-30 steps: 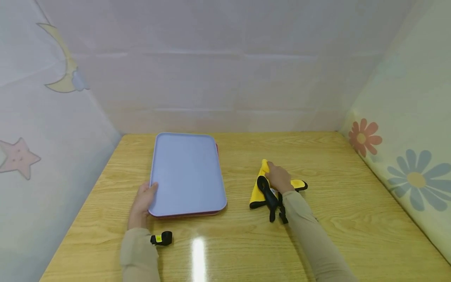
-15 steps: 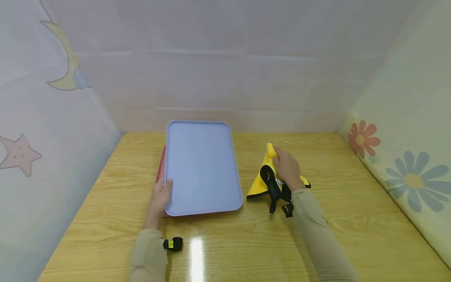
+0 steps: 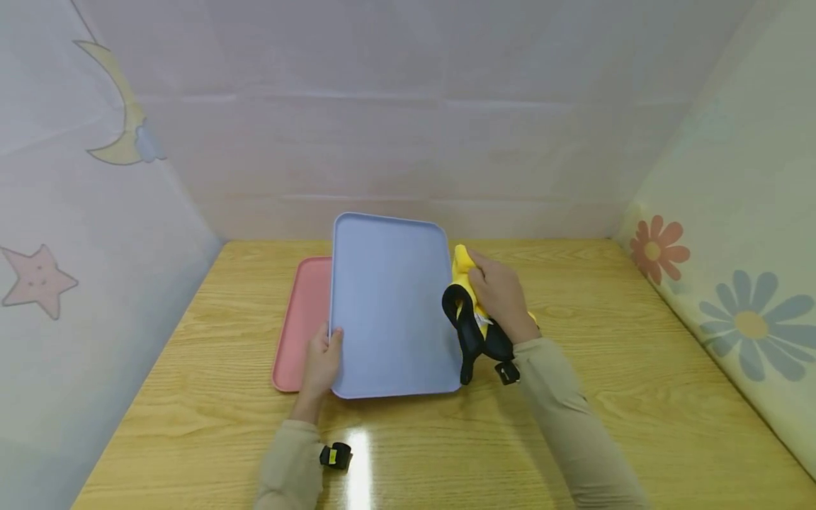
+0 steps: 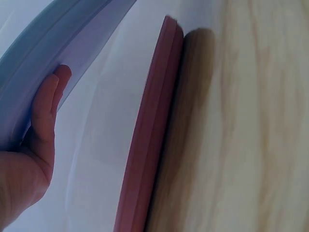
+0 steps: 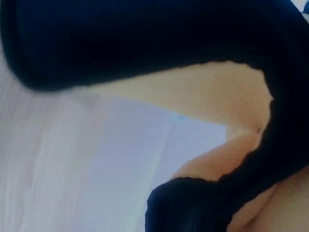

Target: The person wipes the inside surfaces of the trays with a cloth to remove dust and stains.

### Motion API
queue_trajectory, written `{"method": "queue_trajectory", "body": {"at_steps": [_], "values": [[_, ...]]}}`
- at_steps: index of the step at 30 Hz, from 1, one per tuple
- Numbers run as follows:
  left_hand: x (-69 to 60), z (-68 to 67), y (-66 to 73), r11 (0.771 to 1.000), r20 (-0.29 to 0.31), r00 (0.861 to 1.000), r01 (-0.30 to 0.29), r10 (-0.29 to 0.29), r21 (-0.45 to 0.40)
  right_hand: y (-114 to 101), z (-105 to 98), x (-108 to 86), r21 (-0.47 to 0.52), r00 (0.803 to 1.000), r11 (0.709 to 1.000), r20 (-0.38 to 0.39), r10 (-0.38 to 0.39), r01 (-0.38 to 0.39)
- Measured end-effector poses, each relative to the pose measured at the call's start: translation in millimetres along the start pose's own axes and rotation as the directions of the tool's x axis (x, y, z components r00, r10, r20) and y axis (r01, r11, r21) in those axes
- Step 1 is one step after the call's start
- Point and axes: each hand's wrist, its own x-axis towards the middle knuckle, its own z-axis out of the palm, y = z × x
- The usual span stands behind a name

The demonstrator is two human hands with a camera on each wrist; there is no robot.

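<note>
My left hand (image 3: pixel 320 365) holds a light blue tray (image 3: pixel 392 304) by its left edge, thumb on top and fingers underneath. The tray is lifted and tilted. A pink tray (image 3: pixel 302 319) lies on the table, partly hidden behind the blue one; its red-pink edge (image 4: pixel 149 125) also shows in the left wrist view, apart from the lifted tray. My right hand (image 3: pixel 500 290) grips a yellow cloth piece with black trim (image 3: pixel 470 322) at its upper end. Its lower part hangs down beside the blue tray's right edge. In the right wrist view its black trim (image 5: pixel 130 43) fills much of the picture.
The wooden table (image 3: pixel 605 411) extends to both sides and in front. A pale wall sheet (image 3: pixel 382 120) stands along the back, with printed side sheets (image 3: pixel 733 212) left and right. A black wrist strap piece (image 3: pixel 336 455) sits by my left sleeve.
My left hand has raised the blue tray and carried it right, uncovering the pink tray. My right hand has lifted the yellow cloth piece off the table and moved it left towards the tray.
</note>
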Motion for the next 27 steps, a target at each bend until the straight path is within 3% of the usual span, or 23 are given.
{"method": "queue_trajectory", "body": {"at_steps": [15, 27], "values": [[-12.6, 29.4, 22.1, 0.999, 0.116, 0.993, -0.033, 0.036, -0.026, -52, 13, 23.6, 0.018, 0.994, 0.999, 0.103, -0.044, 0.042], [-23.0, 48.5, 26.6, 0.994, 0.162, 0.981, -0.102, 0.108, -0.047, -70, 8, 43.9, -0.038, 0.989, 0.997, 0.135, -0.061, 0.067]]}}
